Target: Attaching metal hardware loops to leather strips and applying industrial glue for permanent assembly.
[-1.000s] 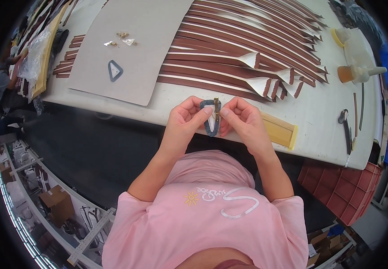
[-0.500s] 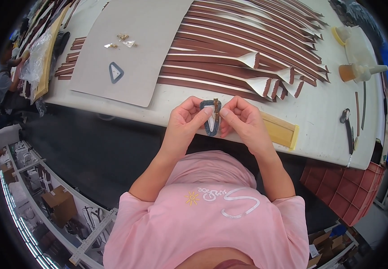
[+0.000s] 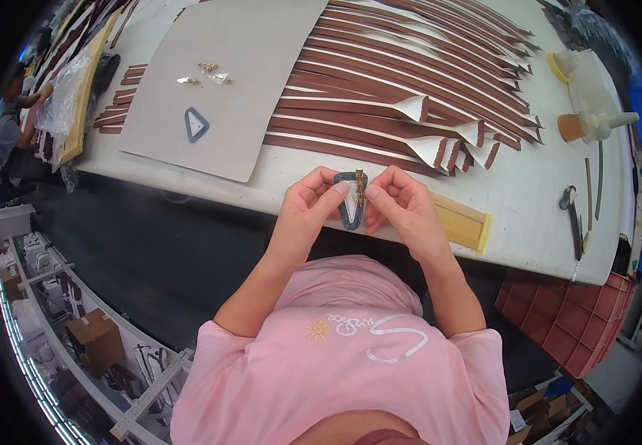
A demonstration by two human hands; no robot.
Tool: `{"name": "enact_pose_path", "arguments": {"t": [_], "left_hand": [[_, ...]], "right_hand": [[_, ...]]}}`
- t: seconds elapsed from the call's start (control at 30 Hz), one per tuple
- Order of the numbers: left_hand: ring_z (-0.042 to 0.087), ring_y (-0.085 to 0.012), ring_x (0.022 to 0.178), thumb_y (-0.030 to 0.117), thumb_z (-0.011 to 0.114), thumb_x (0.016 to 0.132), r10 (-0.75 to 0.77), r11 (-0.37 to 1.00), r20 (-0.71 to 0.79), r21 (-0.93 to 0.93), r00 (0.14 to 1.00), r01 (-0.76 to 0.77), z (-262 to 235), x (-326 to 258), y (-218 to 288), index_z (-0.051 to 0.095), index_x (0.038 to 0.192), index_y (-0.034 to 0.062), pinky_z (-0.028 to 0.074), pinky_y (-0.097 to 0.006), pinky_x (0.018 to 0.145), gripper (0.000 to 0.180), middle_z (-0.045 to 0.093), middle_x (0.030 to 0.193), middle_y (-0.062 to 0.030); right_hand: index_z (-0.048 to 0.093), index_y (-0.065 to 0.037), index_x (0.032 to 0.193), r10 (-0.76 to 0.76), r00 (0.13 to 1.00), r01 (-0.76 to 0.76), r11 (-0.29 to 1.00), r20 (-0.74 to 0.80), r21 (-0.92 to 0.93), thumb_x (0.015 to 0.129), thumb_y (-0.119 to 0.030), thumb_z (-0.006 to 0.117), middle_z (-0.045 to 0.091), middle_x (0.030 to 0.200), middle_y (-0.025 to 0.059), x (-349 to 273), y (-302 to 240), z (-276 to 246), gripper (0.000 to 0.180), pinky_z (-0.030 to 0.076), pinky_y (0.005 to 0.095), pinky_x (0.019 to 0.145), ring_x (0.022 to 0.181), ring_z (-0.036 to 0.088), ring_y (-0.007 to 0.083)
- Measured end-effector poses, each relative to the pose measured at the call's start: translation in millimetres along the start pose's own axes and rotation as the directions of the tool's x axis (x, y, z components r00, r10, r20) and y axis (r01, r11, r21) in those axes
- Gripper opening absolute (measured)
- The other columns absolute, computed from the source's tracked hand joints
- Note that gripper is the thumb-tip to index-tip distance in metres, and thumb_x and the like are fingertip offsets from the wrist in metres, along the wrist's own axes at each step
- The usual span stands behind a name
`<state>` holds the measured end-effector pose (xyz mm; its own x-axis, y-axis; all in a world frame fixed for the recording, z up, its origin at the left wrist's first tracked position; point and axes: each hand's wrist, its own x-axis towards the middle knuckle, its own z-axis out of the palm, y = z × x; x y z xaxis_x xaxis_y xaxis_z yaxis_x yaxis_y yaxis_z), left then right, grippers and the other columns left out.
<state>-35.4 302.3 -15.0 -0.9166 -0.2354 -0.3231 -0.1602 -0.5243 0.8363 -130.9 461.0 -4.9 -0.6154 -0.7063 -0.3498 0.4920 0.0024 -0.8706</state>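
Just over the table's near edge, my left hand [image 3: 307, 206] pinches a triangular dark blue denim-like piece [image 3: 350, 220] with a pale centre, point downward, between thumb and fingers. A narrow gold-coloured metal fitting [image 3: 360, 180] stands upright along the piece's right side. My right hand [image 3: 411, 215] has its thumb and fingers closed at that fitting; the fingertips partly hide the contact. A similar triangular piece [image 3: 196, 126] lies flat on a grey board [image 3: 224, 159] ahead to the left. Beyond it on the board are several small gold fittings [image 3: 207, 67], some seemingly in clear wrapping.
Long brown strips with white edges [image 3: 380, 87] cover the table's middle and far side. A yellow-edged wooden piece [image 3: 458, 221] lies beside my right hand. Farther right are scissors [image 3: 574, 215] and a bottle with a nozzle [image 3: 595, 124]. A red crate [image 3: 565, 319] stands below.
The view has shifted slightly, so the hands and held piece appear a little lower. Both hands keep nearly the same grip, with the fitting still at the piece's right side.
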Motion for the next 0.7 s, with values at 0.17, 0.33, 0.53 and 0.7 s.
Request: {"name": "enact_pose_path", "arguments": {"t": [0.17,0.33,0.53,0.7], "left_hand": [[0.057,-0.003,0.082,0.016,0.058,0.098,0.001,1.0,-0.008,-0.016,1.0,-0.001,1.5,0.3,1.3,0.063,0.102,0.006,0.046,-0.021,0.072,0.012,0.065,0.091,0.0013],[0.057,-0.0036,0.083,0.015,0.058,0.098,0.016,1.0,-0.01,0.015,1.0,-0.016,1.8,-0.6,1.6,0.063,0.105,0.0049,0.047,-0.022,0.072,0.014,0.065,0.092,0.0005],[0.063,-0.0069,0.082,0.01,0.058,0.097,0.042,0.998,-0.016,0.035,0.999,-0.042,0.3,0.1,-0.1,0.061,0.108,0.0019,0.054,-0.025,0.073,0.014,0.066,0.097,-0.0039],[0.061,-0.0059,0.081,0.011,0.061,0.096,0.084,0.996,-0.055,0.04,0.995,-0.082,4.4,-1.5,2.3,0.062,0.108,0.0017,0.051,-0.023,0.071,0.015,0.067,0.095,-0.0032]], "right_hand": [[0.054,-0.003,0.093,-0.003,1.0,0.003,1.0,-0.02,-0.008,0.098,-0.014,0.059,0.061,0.074,0.0034,0.6,-1.0,0.5,0.013,0.054,0.0245,0.057,0.063,0.06,0.0091],[0.054,-0.003,0.093,-0.004,1.0,0.004,1.0,-0.01,-0.001,0.097,-0.016,0.061,0.061,0.077,0.0026,-0.4,-1.0,0.3,0.015,0.053,0.0228,0.057,0.065,0.059,0.0078],[0.055,-0.004,0.093,-0.018,1.0,0.018,1.0,-0.019,0.005,0.098,-0.016,0.058,0.062,0.074,0.0034,-0.5,-1.3,0.6,0.013,0.053,0.0247,0.056,0.063,0.06,0.0094],[0.055,-0.005,0.092,-0.055,0.997,0.057,0.997,-0.046,0.054,0.098,-0.016,0.058,0.061,0.073,0.0027,-2.4,-1.0,-1.3,0.014,0.053,0.0252,0.057,0.064,0.059,0.009]]}}
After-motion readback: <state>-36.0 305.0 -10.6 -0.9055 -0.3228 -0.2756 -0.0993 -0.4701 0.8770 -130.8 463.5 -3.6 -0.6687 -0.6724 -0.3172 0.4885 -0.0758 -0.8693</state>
